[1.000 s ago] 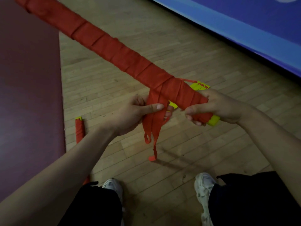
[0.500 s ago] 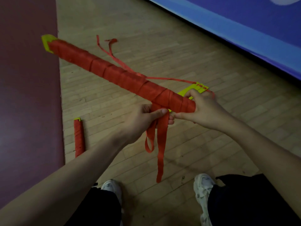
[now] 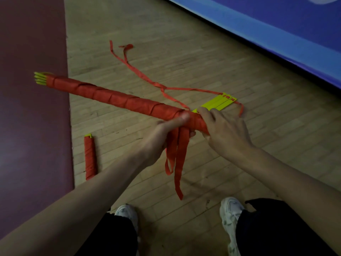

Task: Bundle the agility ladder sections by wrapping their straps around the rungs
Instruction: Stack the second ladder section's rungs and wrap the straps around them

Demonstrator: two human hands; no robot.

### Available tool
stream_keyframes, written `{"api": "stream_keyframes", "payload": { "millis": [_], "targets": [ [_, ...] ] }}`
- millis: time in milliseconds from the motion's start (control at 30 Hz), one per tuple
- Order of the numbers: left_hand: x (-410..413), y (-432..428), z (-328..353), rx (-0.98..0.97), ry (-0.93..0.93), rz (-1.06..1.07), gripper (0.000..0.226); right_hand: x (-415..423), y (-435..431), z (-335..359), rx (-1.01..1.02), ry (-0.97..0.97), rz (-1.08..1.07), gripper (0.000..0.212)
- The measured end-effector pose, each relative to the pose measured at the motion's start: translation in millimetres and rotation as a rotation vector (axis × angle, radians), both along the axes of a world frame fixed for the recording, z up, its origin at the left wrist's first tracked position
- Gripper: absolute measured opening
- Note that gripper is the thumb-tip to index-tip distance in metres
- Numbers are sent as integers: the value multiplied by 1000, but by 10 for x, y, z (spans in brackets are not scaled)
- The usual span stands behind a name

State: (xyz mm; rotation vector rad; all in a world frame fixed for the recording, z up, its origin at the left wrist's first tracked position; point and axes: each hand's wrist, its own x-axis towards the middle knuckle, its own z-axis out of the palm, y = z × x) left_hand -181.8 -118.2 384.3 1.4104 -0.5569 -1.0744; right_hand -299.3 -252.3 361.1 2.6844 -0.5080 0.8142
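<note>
We find the wrapped ladder bundle (image 3: 118,100) held above the wooden floor (image 3: 184,52), in the middle of the scene. Its long axis runs from far left to near right. The yellow rung ends (image 3: 39,78) point left over the maroon mat (image 3: 27,126), and the right end lies under the right hand (image 3: 225,133). That hand's fingers (image 3: 212,115) lie across the top, slightly spread and nearly straight; its thumb is hidden. The left hand (image 3: 160,141) grips the bundle just left of the right hand, thumb (image 3: 181,118) pressed on top and fingers curled beneath. The strap tails (image 3: 180,163) hang from this grip towards the shoes (image 3: 230,213). On the floor we note unwrapped yellow rungs (image 3: 219,103) just beyond the right hand, a loose strap (image 3: 142,74) trailing far left from them, and a short wrapped bundle (image 3: 90,157) at near left.
</note>
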Motion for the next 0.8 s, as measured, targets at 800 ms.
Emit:
{"api": "stream_keyframes", "payload": {
  "millis": [800],
  "targets": [
    [55,31,21,-89,-99,-47,36,-127,-200,520,1798,520,289,31]
  ]
}}
